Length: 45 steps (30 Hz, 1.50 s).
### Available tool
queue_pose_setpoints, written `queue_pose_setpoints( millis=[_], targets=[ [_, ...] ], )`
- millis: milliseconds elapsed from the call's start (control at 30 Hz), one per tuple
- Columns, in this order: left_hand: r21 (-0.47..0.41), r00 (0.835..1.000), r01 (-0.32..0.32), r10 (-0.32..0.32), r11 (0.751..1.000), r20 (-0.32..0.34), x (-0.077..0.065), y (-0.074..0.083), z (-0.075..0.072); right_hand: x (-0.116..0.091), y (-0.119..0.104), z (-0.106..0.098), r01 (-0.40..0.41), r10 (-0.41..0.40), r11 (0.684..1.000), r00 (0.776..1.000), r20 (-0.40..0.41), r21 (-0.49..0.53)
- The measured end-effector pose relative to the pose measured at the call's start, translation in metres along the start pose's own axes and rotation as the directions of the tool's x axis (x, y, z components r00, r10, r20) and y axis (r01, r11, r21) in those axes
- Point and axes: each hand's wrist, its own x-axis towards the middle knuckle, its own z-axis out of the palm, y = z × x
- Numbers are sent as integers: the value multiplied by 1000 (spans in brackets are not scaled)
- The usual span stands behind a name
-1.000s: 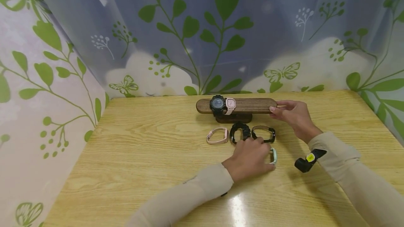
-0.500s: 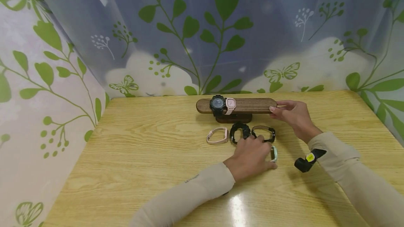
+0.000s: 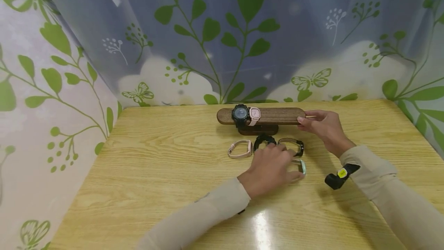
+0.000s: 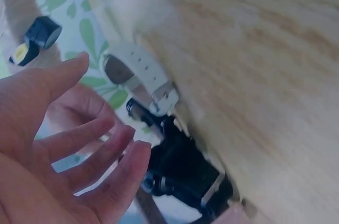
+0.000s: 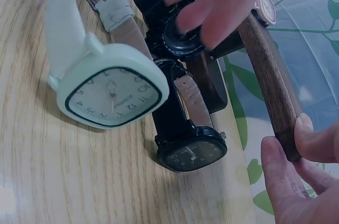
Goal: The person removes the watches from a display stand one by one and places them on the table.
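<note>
In the head view a dark wooden watch stand [image 3: 281, 116] carries a black round-dial watch [image 3: 240, 114] and a pink square-faced watch [image 3: 254, 113] on its bar. My right hand [image 3: 324, 128] pinches the bar's right end between thumb and fingers, as the right wrist view confirms. My left hand [image 3: 268, 169] hovers over the loose watches, fingers relaxed and spread, nothing between them in the left wrist view. Beneath and beside it are a mint-green square watch [image 5: 114, 94], a black square watch [image 5: 193, 152] and a chunky black watch [image 3: 258, 141], partly hidden by the hand.
A pink watch [image 3: 249, 148] lies on its side at the left of the loose row. The wooden table [image 3: 156, 173] meets a leaf-patterned cloth [image 3: 180, 84] right behind the stand. A black wrist camera [image 3: 335, 180] juts from the right sleeve.
My left hand has shifted slightly left and away from me, so more of the mint-green watch shows. My right hand keeps its hold on the stand's end.
</note>
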Motion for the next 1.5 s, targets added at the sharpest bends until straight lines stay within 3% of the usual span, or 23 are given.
queue_pose_setpoints(
  millis=[200,467,667,967,1167,1367,1500],
  targets=[
    [-45,997,25,-28,999,-72,-8,-16,-13,0,0,-1,0,0,1000,1000,0,-5],
    [-110,979,64,-84,992,-186,-20,-48,-26,0,1,-1,-2,2,1000,1000,2,5],
    [-173,965,108,-145,979,-219,-28,-75,-33,0,1,-2,-4,4,1000,1000,-1,18],
    [-262,929,174,-247,949,-277,-33,-112,-50,0,1,-3,1,-1,1000,1000,6,21],
    [-336,913,228,-321,914,-252,-29,-134,-60,0,0,-2,-5,4,999,1000,9,38],
    [-346,924,278,-347,896,-157,-22,-150,-58,0,-1,-2,-9,8,999,1000,6,36],
    [-367,936,272,-333,890,-115,-15,-157,-51,-1,-1,-1,-8,8,999,1000,7,40]
  ],
)
